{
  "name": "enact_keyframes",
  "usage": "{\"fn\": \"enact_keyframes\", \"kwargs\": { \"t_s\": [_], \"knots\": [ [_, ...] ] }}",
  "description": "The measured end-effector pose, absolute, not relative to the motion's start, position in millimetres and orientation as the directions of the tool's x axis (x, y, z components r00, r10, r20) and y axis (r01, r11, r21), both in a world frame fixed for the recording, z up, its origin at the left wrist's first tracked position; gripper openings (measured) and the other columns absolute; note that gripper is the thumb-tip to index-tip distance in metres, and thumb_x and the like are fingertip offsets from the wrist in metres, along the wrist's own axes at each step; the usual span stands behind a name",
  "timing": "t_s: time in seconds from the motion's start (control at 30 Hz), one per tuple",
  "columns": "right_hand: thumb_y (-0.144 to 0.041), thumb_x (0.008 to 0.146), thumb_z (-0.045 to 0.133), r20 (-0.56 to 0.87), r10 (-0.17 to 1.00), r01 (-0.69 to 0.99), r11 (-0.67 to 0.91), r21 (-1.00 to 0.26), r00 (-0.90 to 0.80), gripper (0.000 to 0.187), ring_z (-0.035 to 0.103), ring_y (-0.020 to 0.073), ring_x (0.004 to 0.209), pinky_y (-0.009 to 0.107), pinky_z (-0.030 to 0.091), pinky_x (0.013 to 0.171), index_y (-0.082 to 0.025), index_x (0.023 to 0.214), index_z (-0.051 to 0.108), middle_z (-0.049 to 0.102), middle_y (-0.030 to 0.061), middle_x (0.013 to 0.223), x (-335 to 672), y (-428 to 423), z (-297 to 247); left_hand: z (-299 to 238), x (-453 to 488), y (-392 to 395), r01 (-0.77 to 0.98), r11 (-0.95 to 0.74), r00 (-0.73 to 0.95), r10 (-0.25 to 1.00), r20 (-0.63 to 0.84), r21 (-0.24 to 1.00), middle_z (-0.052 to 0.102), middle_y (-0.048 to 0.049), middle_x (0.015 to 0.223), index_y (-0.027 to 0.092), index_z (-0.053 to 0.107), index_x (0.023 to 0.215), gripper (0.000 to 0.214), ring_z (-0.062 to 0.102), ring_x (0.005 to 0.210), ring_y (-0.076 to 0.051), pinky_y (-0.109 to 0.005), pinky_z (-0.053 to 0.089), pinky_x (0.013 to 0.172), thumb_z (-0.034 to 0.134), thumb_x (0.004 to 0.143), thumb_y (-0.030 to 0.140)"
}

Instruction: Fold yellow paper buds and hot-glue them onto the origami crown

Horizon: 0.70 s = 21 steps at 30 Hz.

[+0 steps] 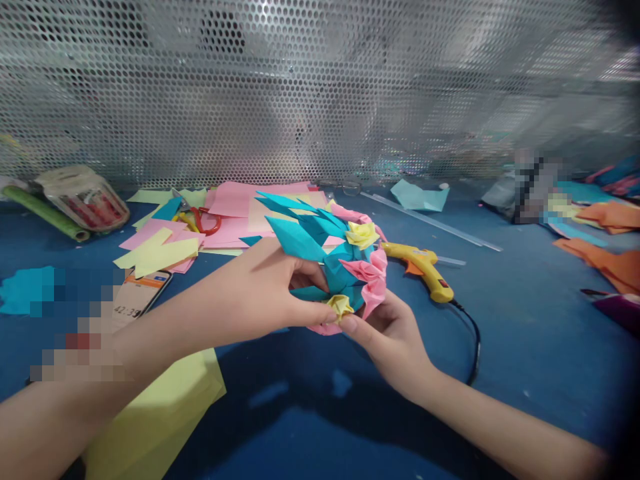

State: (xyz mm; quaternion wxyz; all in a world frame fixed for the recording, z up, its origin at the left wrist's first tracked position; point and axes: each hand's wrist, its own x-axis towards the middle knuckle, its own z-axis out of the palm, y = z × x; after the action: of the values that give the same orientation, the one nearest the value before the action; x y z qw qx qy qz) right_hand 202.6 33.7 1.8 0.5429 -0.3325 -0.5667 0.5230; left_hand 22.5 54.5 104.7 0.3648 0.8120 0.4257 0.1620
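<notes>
You had the folded-paper ornament (343, 267) up above the blue bench (530, 340), in front of you and near the middle of the view. Its teal leaves (295, 238) pointed up and to the left, away from you, while its flowered side faced right. The longest line through it slanted from those upper-left tips down to the lower-right rim, where the pink blooms (373, 280) ran in a curve.

Your left grip (265, 287) was closed around the left side, thumb on the lower yellow flower (341, 307) and fingers tucked among the teal paper. Your right grip (395, 340) grasped the ornament from below right, its thumb at the same flower's lower edge and its fingers partly hidden behind the pink.

The leaves were flat-faced, crisply creased and sharp-tipped; the blooms looked softer and crumpled, and the upper yellow flower (363, 235) was made of layered, pointed petals. Just right of the ornament lay a yellow plastic glue gun (420, 267), with smooth translucent rods (435, 221) beyond it. A perforated metal screen (300, 87) stood behind.
</notes>
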Motion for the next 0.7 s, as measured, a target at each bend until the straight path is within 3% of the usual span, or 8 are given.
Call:
{"fn": "enact_keyframes", "kwargs": {
  "t_s": [0.17, 0.3, 0.47, 0.7],
  "knots": [
    [-0.038, 0.076, 0.078, 0.291, 0.933, -0.207, 0.248, -0.946, -0.212, 0.022, 0.073, 0.0212, 0.08, 0.032, 0.062, 0.074, -0.025, 0.091, 0.068, 0.077, 0.0019, 0.088, 203.3, 32.6, 3.5, 104.1, 21.3, 56.5, 0.518, -0.298, 0.613, 0.783, -0.106, 0.802, 0.076, 0.0123, 0.095, 0.028, 0.07, 0.083, 0.004, 0.069, 0.097, -0.014, -0.015, 0.049, 0.075, 0.07, 0.08, 0.027],
    [-0.033, 0.076, 0.079, 0.314, 0.924, -0.214, 0.269, -0.939, -0.217, 0.019, 0.072, 0.0196, 0.084, 0.03, 0.06, 0.079, -0.026, 0.091, 0.069, 0.077, 0.0011, 0.093, 204.3, 31.9, 3.7, 105.3, 18.4, 59.1, 0.487, -0.272, 0.639, 0.759, -0.127, 0.83, 0.075, 0.0143, 0.088, 0.028, 0.068, 0.083, 0.006, 0.068, 0.102, -0.013, -0.012, 0.049, 0.078, 0.07, 0.079, 0.025],
    [-0.029, 0.075, 0.079, 0.334, 0.917, -0.213, 0.29, -0.933, -0.219, 0.017, 0.072, 0.0209, 0.088, 0.032, 0.06, 0.081, -0.027, 0.09, 0.071, 0.076, 0.0009, 0.095, 203.7, 31.8, 4.7, 108.2, 14.3, 61.9, 0.488, -0.267, 0.648, 0.748, -0.14, 0.831, 0.076, 0.0143, 0.089, 0.03, 0.07, 0.089, 0.012, 0.071, 0.092, -0.011, -0.011, 0.051, 0.076, 0.069, 0.079, 0.023],
    [-0.029, 0.076, 0.079, 0.364, 0.911, -0.208, 0.325, -0.923, -0.192, 0.015, 0.072, 0.0227, 0.09, 0.033, 0.06, 0.08, -0.026, 0.089, 0.071, 0.077, 0.0018, 0.096, 202.7, 31.9, 6.5, 107.6, 20.7, 55.4, 0.501, -0.359, 0.63, 0.776, -0.046, 0.788, 0.075, 0.0126, 0.081, 0.027, 0.07, 0.081, 0.011, 0.071, 0.087, -0.014, -0.013, 0.051, 0.068, 0.064, 0.08, 0.019]
  ]
}}
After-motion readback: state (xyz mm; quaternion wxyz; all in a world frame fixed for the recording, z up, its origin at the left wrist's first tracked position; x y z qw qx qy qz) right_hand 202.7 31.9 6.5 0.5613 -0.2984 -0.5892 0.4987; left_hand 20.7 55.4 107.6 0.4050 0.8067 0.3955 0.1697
